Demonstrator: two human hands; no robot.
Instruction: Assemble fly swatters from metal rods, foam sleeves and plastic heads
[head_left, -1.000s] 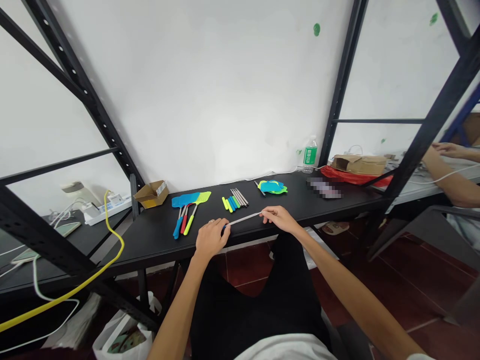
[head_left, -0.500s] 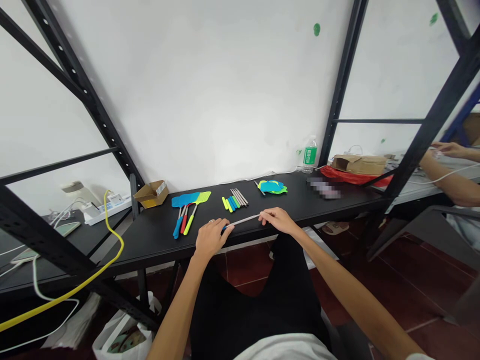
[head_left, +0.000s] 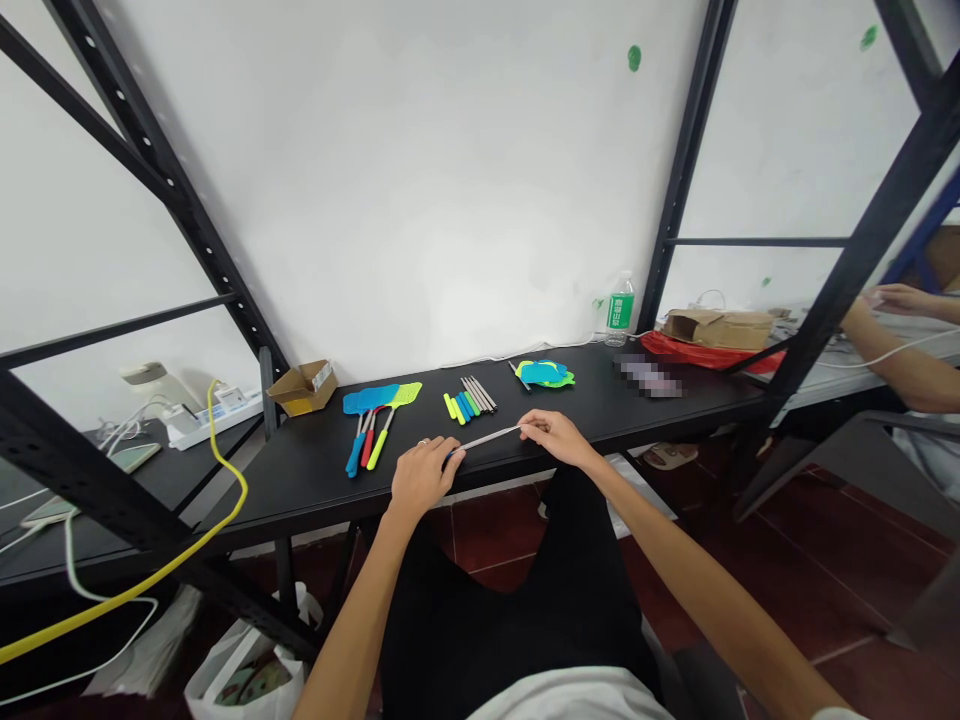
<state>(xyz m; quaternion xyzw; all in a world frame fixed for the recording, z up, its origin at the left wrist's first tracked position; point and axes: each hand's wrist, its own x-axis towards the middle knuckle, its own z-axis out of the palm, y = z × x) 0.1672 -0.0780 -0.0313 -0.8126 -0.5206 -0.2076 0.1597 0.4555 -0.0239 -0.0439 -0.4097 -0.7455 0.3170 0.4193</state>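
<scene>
A thin metal rod (head_left: 491,438) spans both hands near the front edge of the black table. My left hand (head_left: 421,472) is closed over its blue-gripped end, and the fingers hide most of that grip. The other end is pinched between the thumb and fingers of my right hand (head_left: 553,437). Beyond the hands lie several metal rods (head_left: 480,394) and several short yellow, blue and green grips (head_left: 462,407). To the left, fly swatters (head_left: 373,400) with blue, red and yellow handles rest side by side. A pile of blue and yellow-green swatter heads (head_left: 544,374) lies to the right.
A small open cardboard box (head_left: 304,388) stands at the table's left end. Toward the back right are a water bottle (head_left: 619,312) and another cardboard box (head_left: 716,328) on red plastic. Black shelf posts flank the table. A yellow cable (head_left: 217,540) hangs at left; another person's arms (head_left: 892,340) show at right.
My right hand has shifted very slightly upward with the end of the rod. My left hand covers a little more of the blue grip. The things on the table have not moved.
</scene>
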